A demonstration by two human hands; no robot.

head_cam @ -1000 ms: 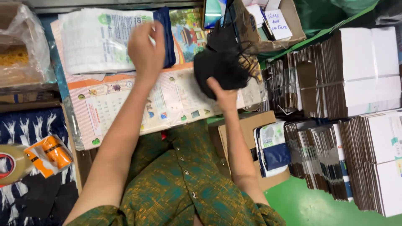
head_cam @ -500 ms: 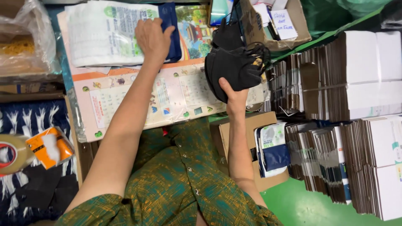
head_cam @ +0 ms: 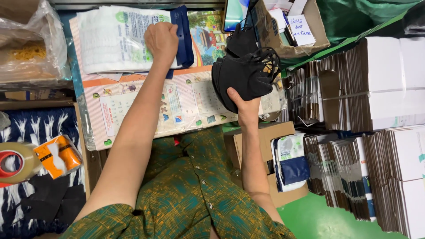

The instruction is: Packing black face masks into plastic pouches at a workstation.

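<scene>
My right hand (head_cam: 244, 105) grips a stack of black face masks (head_cam: 242, 75) from below, holding it above the right side of a printed calendar sheet (head_cam: 177, 104). My left hand (head_cam: 162, 40) is stretched forward and pinches the edge of a white and navy packaging bag (head_cam: 126, 37) on top of a pile of such bags. Loose ear loops stick out of the mask stack.
A cardboard box (head_cam: 292, 31) with paper notes stands at the back right. Stacks of flat white cartons (head_cam: 376, 110) fill the right side. A tape roll (head_cam: 13, 161) and an orange tape dispenser (head_cam: 57, 155) lie at the left, a plastic bag (head_cam: 28, 48) beyond them.
My right hand has carried the mask stack a little right and lower. My left hand has settled on the bag pile and closed on the top bag's edge.
</scene>
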